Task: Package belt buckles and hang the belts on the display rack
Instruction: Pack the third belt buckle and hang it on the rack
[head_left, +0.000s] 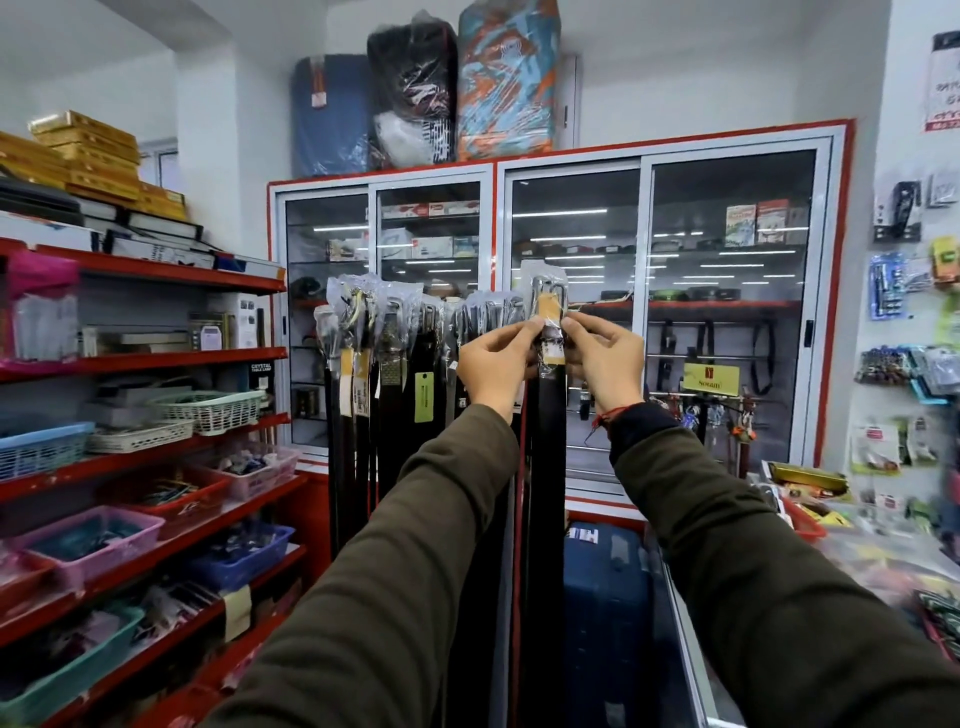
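A dark belt hangs straight down in front of me. Its silver buckle sits inside a clear plastic bag with a tan tag. My left hand pinches the bag's lower left side just under the buckle. My right hand pinches its lower right side. To the left, several dark belts hang in a row, their buckles wrapped in clear bags, some carrying tan or green tags. The rack bar that carries them is hidden behind the bagged buckles.
Red shelves with plastic baskets run along my left. A glass-door cabinet stands behind the belts. A blue suitcase stands on the floor below. A glass counter with small goods lies at right, beside a wall of hanging packets.
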